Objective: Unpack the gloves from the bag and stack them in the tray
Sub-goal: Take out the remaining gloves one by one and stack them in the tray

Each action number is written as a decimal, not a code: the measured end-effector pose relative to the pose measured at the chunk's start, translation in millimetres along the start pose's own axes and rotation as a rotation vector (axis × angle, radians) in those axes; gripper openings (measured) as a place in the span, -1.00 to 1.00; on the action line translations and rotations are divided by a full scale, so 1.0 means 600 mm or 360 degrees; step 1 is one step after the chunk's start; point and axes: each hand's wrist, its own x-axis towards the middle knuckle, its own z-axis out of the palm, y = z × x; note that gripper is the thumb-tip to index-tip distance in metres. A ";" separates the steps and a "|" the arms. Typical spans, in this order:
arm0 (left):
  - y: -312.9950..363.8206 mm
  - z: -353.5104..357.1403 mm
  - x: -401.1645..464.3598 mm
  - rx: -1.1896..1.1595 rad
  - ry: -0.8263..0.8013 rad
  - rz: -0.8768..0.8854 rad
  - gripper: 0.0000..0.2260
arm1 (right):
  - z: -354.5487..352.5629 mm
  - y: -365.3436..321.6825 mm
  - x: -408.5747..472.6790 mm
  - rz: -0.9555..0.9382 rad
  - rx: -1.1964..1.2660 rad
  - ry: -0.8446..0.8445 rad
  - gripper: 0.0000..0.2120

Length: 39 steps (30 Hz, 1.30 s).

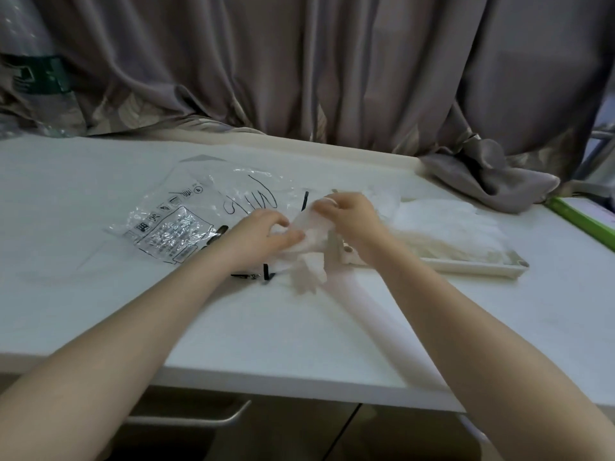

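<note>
Both bare forearms are reaching in from the near edge over the white surface (100,294). Behind it a grey curtain (332,68) is hanging. To the right, a pale tray (482,268) is holding a stack of gloves (449,227). Left of centre, the clear printed bag (186,221) is lying flat and crinkled. Between them, the left hand (266,237) and the right hand (349,216) are both pinching one thin white glove (311,247), its fingers dangling toward the near side.
</note>
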 end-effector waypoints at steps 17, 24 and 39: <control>-0.008 0.022 0.004 0.0585 0.0010 -0.0105 -0.70 | -0.107 -0.025 0.016 0.0104 0.2533 0.0485 -0.74; 0.060 0.000 0.005 0.0330 0.0208 -0.0077 -0.34 | -0.145 0.005 0.005 0.0232 0.1783 0.0118 -0.82; 0.273 -0.027 0.024 -0.1080 0.0036 0.0399 -0.84 | -0.224 0.010 -0.054 -0.0163 0.0895 -0.0281 -0.78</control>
